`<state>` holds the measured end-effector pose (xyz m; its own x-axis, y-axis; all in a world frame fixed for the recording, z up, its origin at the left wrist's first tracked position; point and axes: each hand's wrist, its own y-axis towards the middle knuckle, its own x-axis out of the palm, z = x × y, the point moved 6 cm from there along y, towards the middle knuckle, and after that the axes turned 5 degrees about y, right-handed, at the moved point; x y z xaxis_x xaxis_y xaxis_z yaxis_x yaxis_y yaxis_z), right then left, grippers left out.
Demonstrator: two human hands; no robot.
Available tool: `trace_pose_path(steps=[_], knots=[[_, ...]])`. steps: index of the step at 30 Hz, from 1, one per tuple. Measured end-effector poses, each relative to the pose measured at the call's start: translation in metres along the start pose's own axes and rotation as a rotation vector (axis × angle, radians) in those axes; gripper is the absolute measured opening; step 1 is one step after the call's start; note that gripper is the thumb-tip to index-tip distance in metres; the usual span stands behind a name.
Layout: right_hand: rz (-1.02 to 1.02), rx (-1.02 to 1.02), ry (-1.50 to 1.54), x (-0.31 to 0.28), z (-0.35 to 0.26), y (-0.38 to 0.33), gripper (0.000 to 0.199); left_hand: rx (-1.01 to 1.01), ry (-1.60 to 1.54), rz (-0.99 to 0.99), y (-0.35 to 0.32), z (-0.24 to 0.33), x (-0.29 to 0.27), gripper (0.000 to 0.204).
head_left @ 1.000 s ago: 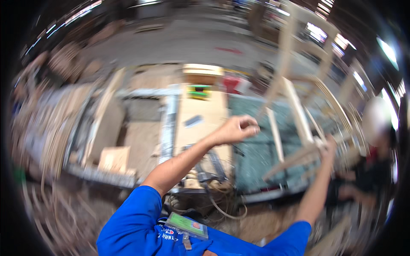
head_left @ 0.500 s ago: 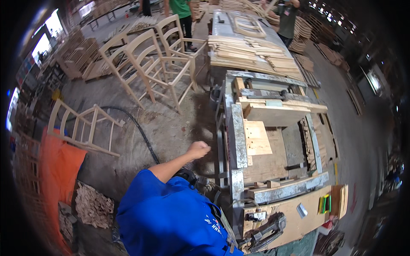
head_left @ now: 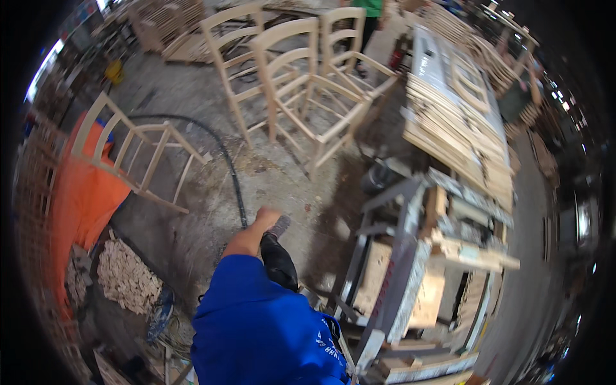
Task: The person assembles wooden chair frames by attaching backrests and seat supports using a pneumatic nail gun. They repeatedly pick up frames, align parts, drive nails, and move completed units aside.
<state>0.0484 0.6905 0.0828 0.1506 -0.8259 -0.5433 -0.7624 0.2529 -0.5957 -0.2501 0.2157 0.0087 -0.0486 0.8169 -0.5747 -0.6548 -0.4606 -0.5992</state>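
Observation:
My left hand (head_left: 268, 217) hangs in front of my blue shirt, above the floor and beside my dark shoe. Motion smears it and its fingers are hidden, so I cannot tell whether it is closed; nothing shows in it. My right hand is out of view. Ahead stand three bare wooden chair frames without seats, the nearest chair frame (head_left: 316, 138) closest to my hand. Another chair frame (head_left: 147, 157) leans low at the left, partly over an orange sheet (head_left: 106, 192). To my right is a metal clamping frame (head_left: 401, 289) with wooden boards in it.
A black hose (head_left: 232, 173) curves across the floor near my foot. A heap of wood offcuts (head_left: 128, 276) lies at the lower left. Beyond the clamping frame, wooden strips (head_left: 455, 128) are stacked on a long table. A person in green (head_left: 369, 8) stands behind the chairs.
My view and body have turned left, away from the clamping frame, which now lies farther right and lower. The chair frames sit nearer the middle. My left arm has swung lower beside my leg.

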Motion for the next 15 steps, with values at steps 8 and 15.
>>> trace_pose_path(steps=[8,15], knots=[[-0.254,0.163,-0.234,0.11,-0.15,0.123,0.047,0.291,-0.419,0.704,0.325,0.201,-0.291,0.09],[-0.374,0.218,-0.378,0.138,-0.221,0.17,0.047,0.416,-0.526,0.628,0.419,0.286,-0.416,0.088]])
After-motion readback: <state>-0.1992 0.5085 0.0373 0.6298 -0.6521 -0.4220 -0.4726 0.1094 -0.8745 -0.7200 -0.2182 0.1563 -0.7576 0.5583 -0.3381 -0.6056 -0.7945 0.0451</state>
